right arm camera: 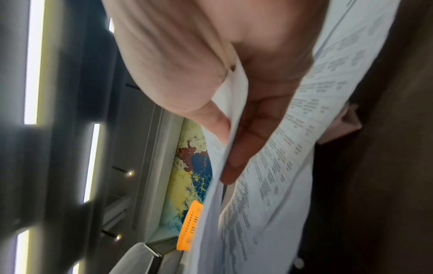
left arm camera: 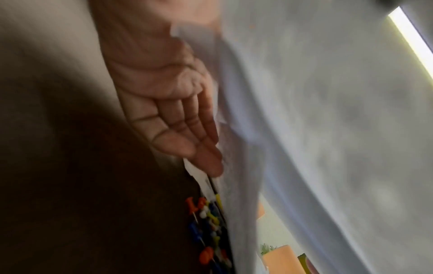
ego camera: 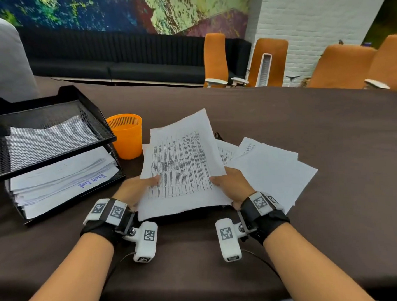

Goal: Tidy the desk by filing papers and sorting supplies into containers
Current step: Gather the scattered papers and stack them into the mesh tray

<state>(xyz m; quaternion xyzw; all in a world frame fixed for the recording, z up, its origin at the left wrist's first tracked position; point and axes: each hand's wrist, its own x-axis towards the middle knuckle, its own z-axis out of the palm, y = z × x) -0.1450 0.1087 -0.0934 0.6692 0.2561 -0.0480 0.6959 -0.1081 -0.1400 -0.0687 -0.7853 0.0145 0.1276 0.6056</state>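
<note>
I hold a small stack of printed sheets [ego camera: 181, 163] with both hands, lifted a little above the brown table. My left hand [ego camera: 146, 184] pinches its left edge, thumb on top and fingers [left arm camera: 187, 120] flat underneath. My right hand [ego camera: 223, 181] pinches the right edge between thumb [right arm camera: 211, 115] and fingers. More loose white sheets [ego camera: 271, 169] lie fanned on the table to the right. A black two-tier mesh tray [ego camera: 105, 135] stands at the left; its lower tier holds a paper stack [ego camera: 62, 180]. Coloured pushpins [left arm camera: 208, 228] lie on the table under the held sheets.
An orange mesh cup [ego camera: 127, 138] stands between the tray and the held sheets. A small black object [ego camera: 218, 135] peeks out behind the papers. Orange chairs [ego camera: 215, 60] line the far side of the table.
</note>
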